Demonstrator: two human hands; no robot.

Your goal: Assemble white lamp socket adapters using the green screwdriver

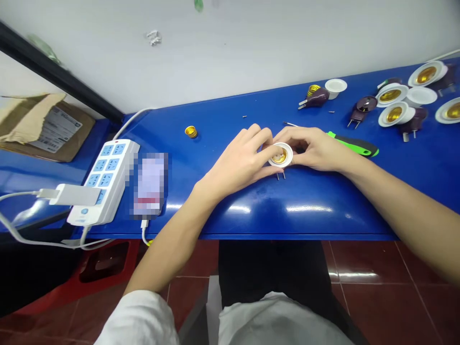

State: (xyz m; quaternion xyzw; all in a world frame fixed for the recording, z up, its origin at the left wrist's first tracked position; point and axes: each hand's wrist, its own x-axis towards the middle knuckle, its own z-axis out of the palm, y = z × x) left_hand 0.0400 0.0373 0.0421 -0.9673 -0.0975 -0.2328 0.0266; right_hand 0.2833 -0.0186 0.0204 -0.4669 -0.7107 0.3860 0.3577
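While your left hand pinches one side of the socket, your right hand pinches the other, and it is between them over the blue table, near the screwdriver.

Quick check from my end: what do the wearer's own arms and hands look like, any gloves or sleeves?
The left hand and right hand are bare, with no gloves, rings or watches visible. The left forearm is uncovered up to a plain white sleeve near the elbow. The right forearm is bare too; its sleeve is out of view.
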